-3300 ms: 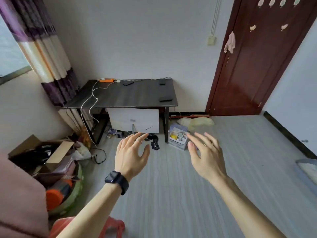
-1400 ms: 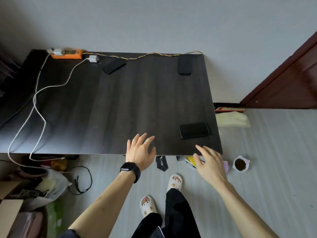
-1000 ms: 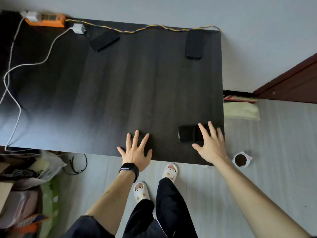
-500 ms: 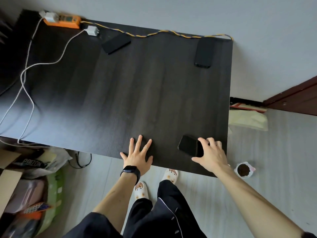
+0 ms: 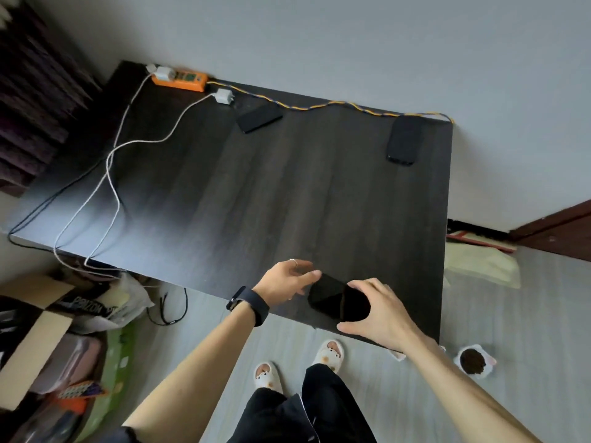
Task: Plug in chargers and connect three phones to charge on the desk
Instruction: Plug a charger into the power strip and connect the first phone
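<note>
The right hand [image 5: 382, 311] covers one end of the near phone [image 5: 335, 298], so its plug hole cannot be seen. The white cables [image 5: 108, 174] drop off the desk [image 5: 256, 193] edge and their ends are hidden. The sockets on the orange strip [image 5: 180, 79] are too small to tell. Both arms are cut off at the bottom edge

black phone [image 5: 337, 302] in right hand [image 5: 380, 314]
</note>
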Demonstrator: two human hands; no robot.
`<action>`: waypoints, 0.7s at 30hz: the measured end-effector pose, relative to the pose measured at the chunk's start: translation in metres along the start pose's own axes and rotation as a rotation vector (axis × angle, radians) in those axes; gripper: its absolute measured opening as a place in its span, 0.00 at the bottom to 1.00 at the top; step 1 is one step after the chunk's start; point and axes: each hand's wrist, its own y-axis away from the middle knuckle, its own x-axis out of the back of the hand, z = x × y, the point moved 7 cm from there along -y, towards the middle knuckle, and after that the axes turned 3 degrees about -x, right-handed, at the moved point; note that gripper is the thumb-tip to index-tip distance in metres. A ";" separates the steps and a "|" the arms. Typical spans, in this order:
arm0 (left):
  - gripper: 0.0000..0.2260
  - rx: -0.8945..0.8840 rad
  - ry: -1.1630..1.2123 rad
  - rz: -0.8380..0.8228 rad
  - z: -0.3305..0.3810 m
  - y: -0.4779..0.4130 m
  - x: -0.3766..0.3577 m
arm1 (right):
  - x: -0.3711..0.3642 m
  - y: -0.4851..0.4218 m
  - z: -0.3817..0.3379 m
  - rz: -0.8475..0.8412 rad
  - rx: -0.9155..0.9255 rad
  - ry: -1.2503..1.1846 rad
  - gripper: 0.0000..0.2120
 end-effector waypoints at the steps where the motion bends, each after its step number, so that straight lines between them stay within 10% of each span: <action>1: 0.19 -0.011 0.019 0.002 0.003 0.009 0.009 | 0.003 -0.001 -0.021 0.008 0.089 0.056 0.38; 7: 0.10 -0.087 0.160 0.155 -0.017 0.065 0.091 | -0.003 -0.011 -0.122 0.049 0.298 0.083 0.39; 12: 0.10 -0.047 0.449 0.360 -0.069 0.110 0.167 | -0.050 -0.030 -0.181 0.008 0.086 -0.479 0.43; 16: 0.09 -0.068 0.636 0.402 -0.120 0.143 0.223 | -0.113 -0.036 -0.254 -0.133 -0.104 -1.054 0.18; 21: 0.09 -0.074 0.653 0.411 -0.179 0.175 0.293 | -0.159 -0.051 -0.340 -0.060 -0.122 -1.079 0.08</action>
